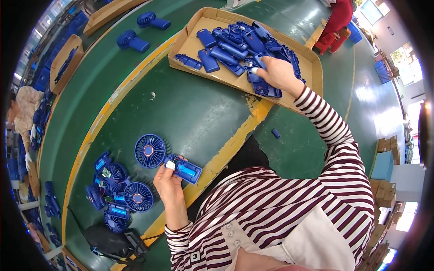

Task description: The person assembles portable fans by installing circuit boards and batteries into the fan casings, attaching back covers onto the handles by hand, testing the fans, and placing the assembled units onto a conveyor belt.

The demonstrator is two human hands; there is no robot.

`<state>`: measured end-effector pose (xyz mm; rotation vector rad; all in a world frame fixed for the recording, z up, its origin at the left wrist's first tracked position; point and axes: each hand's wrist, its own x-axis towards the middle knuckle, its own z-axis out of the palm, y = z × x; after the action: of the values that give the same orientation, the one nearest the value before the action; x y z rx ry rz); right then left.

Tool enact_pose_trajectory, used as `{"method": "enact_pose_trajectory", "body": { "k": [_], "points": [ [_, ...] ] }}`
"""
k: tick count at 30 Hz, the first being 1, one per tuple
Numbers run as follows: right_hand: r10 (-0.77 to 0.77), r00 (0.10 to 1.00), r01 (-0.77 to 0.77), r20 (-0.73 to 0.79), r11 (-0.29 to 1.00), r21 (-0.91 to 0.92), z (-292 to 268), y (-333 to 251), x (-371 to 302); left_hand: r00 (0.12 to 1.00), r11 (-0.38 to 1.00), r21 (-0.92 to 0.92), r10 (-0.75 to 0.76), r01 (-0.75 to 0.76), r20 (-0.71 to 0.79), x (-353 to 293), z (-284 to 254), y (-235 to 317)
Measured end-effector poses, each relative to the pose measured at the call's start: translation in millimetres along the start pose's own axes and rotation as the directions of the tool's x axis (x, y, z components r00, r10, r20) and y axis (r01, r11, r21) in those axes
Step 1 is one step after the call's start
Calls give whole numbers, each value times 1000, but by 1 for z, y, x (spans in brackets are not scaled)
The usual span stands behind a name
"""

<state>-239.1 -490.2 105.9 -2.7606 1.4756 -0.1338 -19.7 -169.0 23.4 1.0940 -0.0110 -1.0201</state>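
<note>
My left hand (170,184) is closed round a blue handheld fan. Its round fan head (150,151) points away from me, and its handle (186,170) lies open, showing a light blue cylindrical battery (188,170). White covering shows on a fingertip of that hand. At the far right, my right hand (279,75) reaches into a shallow cardboard tray (199,74). Its thumb, wrapped in white, and its fingers pinch at a blue plastic shell (258,58) among several piled blue handle shells (222,55); part of the grip is hidden.
Several partly assembled blue fans (138,197) lie bunched on the green table at the left. Two more fans (132,41) rest beyond the yellow strip. A black bag (106,239) sits near left. A small blue piece (276,133) lies right of the table edge. Another person (28,110) works far left.
</note>
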Motion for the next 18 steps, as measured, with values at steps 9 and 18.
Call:
{"method": "enact_pose_trajectory", "body": {
  "k": [9,18],
  "points": [
    [-133,972,110,-191,985,-130,37,-10,20,999,999,44,-15,17,-38,-10,3,3],
    [-212,977,50,-23,125,991,-2,-129,-49,996,995,45,-82,84,-45,-10,9,5]
  ]
}}
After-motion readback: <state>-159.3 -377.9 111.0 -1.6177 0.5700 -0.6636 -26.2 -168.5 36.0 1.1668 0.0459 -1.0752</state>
